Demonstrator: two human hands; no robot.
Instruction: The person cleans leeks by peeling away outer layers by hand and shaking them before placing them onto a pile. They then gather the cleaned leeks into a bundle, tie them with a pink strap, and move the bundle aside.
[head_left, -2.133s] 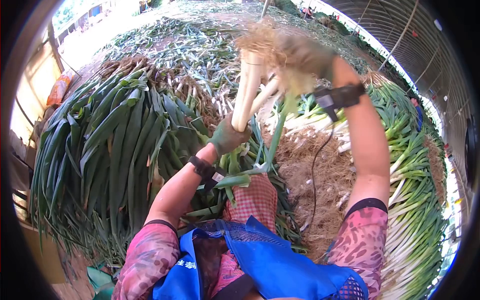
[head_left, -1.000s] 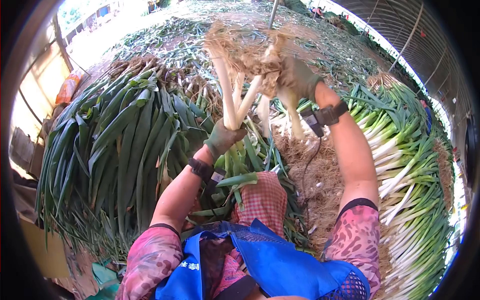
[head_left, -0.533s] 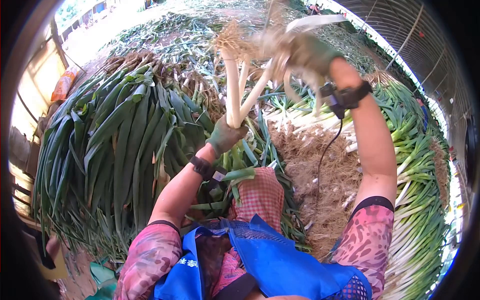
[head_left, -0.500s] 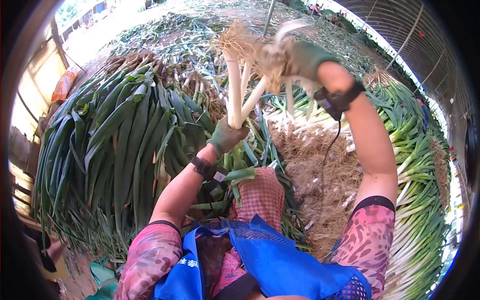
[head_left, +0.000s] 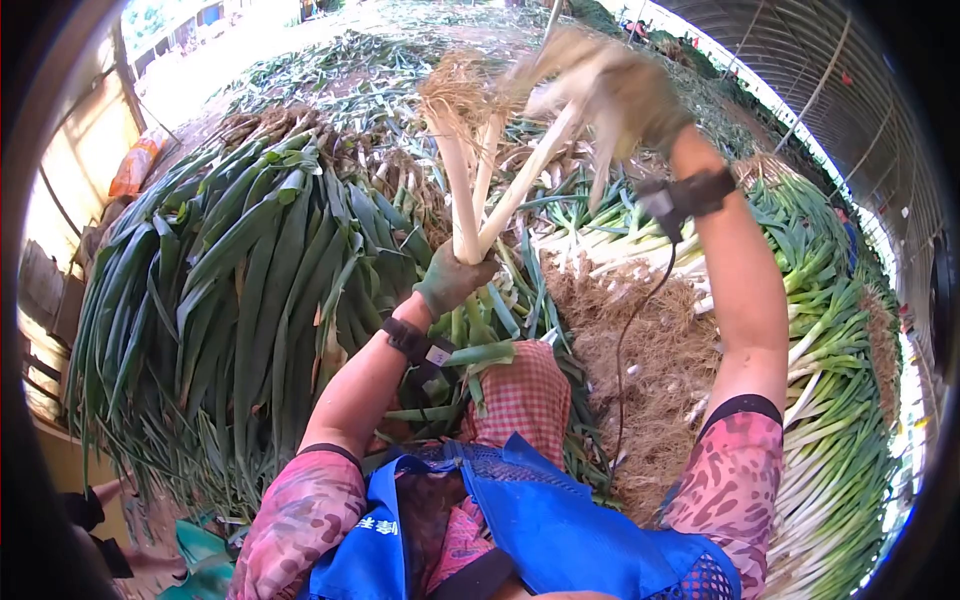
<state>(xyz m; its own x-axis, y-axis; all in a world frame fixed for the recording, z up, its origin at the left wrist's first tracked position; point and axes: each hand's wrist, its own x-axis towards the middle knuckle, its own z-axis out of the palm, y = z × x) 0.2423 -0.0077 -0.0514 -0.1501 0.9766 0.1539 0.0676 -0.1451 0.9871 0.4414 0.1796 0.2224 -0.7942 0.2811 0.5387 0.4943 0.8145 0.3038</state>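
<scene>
Gloved and closed, my left hand (head_left: pixel 455 277) holds several leeks (head_left: pixel 460 195) by their white stems, roots up. The roots (head_left: pixel 460 95) spread at the top, and green leaves hang below the fist. My right hand (head_left: pixel 650 105), also gloved, is raised to the right of these roots and smeared by motion. Pale, blurred strips (head_left: pixel 590 80) show at its fingers; whether it grips them is unclear. A dark device with a cable (head_left: pixel 665 205) is strapped to my right wrist.
A large heap of leeks (head_left: pixel 250 300) lies at the left. Loose roots (head_left: pixel 640 370) cover the area right of my checked-cloth knee (head_left: pixel 525 395). Rows of pale-stemmed leeks (head_left: pixel 830 400) run down the right side. Part of another person (head_left: pixel 100 500) shows at the lower left.
My right hand has moved right and slightly up, away from the roots. The leeks in my left hand have spread a little, and the cable hangs differently.
</scene>
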